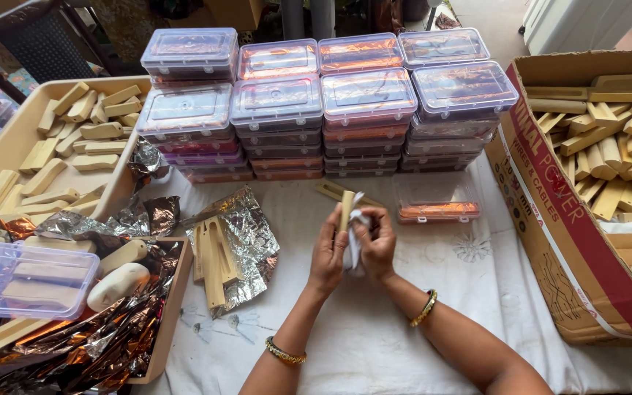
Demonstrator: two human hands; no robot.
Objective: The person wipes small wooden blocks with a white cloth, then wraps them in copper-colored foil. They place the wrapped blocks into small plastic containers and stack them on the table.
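Observation:
My left hand (pixel 328 252) holds a small pale wooden piece (pixel 345 208) upright over the white tablecloth. My right hand (pixel 377 243) presses a white cloth (pixel 355 245) against that piece. Both wrists wear gold bangles. Another wooden piece (pixel 330 192) lies flat on the table just beyond my hands. To the left, a few wooden pieces (pixel 213 256) rest on a crumpled sheet of silver foil (pixel 254 241).
Stacks of clear plastic boxes (pixel 323 102) stand at the back, one single box (pixel 437 197) lies in front. A cardboard box (pixel 572 241) of wooden pieces is at right. A tray (pixel 9 143) of wooden pieces and a foil-filled box (pixel 173 307) are at left.

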